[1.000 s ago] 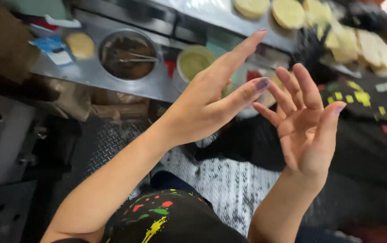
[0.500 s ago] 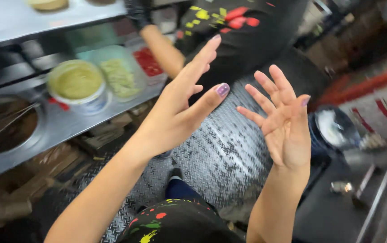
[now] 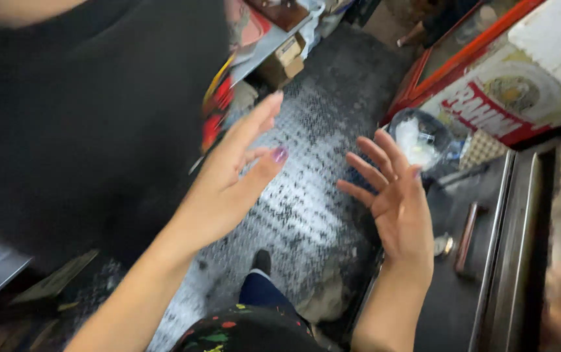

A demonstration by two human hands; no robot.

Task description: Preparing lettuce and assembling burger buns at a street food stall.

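Two bare hands were raised, empty, above a narrow aisle of silver diamond-plate floor (image 3: 306,208) in a cramped cooking space. The left hand (image 3: 231,179) was spread wide with its fingers straight and pointing toward the far end of the aisle, its thumb angled out and tipped with a purple-painted nail (image 3: 280,154). The right hand (image 3: 394,202) was also open, palm turned toward the left one, fingers fanned and slightly curled; the two hands were near each other but not touching, and neither held anything. Just beyond the right hand's fingertips, on the right side of the aisle, sat a round clear container (image 3: 421,138) with something white inside, the nearest thing to that hand. Beside it, farther right, ran a dark metal table (image 3: 528,248), and beyond it a red-framed case (image 3: 463,62). On the left, another person in a black garment (image 3: 78,111) with red and yellow markings filled much of the view, blurred. At the near edge, the wearer's dark trouser leg and black shoe (image 3: 262,261) showed on the floor, below a black top flecked with colour.
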